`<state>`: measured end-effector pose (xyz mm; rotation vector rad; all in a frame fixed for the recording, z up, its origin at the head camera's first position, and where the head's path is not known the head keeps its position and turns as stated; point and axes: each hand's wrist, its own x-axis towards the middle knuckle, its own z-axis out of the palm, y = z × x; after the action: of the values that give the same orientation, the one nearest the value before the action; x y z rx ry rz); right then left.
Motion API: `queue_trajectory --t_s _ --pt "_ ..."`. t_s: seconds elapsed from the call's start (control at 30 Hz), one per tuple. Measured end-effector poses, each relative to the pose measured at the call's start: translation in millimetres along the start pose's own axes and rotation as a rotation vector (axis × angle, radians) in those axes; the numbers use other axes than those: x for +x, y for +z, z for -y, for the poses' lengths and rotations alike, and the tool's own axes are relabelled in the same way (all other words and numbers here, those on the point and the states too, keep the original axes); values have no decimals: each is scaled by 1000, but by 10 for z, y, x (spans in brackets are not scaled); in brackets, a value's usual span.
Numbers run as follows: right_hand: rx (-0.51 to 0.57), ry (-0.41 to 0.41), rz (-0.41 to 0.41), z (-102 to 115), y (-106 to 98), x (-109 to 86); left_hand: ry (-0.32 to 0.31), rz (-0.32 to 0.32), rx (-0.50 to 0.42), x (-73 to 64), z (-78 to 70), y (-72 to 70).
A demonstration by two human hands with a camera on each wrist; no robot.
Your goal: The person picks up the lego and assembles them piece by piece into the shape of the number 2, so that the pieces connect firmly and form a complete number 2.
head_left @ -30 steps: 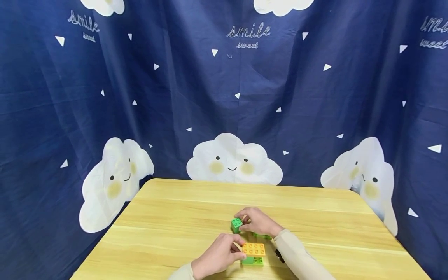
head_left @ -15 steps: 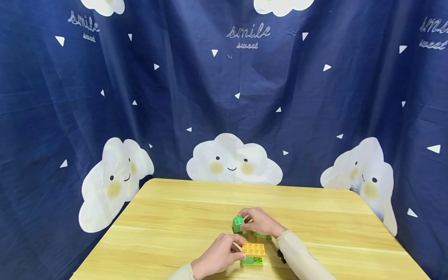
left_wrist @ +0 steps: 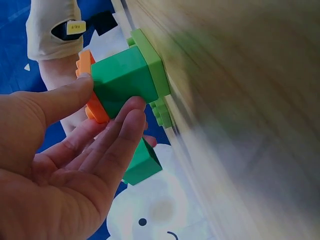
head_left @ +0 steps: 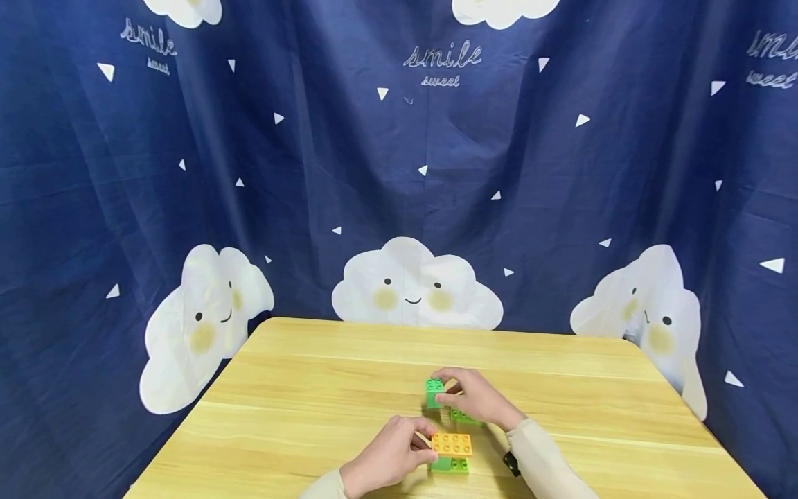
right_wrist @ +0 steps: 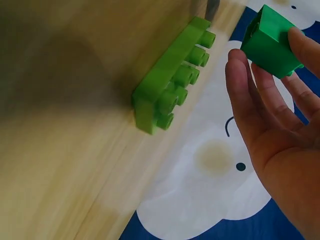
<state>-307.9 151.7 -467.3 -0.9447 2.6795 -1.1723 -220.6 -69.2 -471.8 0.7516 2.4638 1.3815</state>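
Hands [head_left: 388, 454], two, green cubes [right_wrist: 270, 42], two, lime plates [right_wrist: 165, 65], two, orange plate [head_left: 451, 444], one

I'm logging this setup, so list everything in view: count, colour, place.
Table: one, pale wood, below bricks
Cloth: count unclear, navy and white, behind table
Orange brick: one, orange, on stacked green block
Stacked green block: one, green, on lower lime brick
Lower lime brick: one, lime, bottommost
Loose lime brick: one, lime, on table
Held green block: one, green, in right hand
Device: one, black, right sleeve
Sleeves: two, cream, forearms
Left hand: one, gripping orange brick
Right hand: one, farther out
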Motion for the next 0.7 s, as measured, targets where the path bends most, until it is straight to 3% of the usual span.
queue_trajectory --t_s 0.7 --pt "27 37 -96 -8 -203 -525 16 -9 8 -6 3 -1"
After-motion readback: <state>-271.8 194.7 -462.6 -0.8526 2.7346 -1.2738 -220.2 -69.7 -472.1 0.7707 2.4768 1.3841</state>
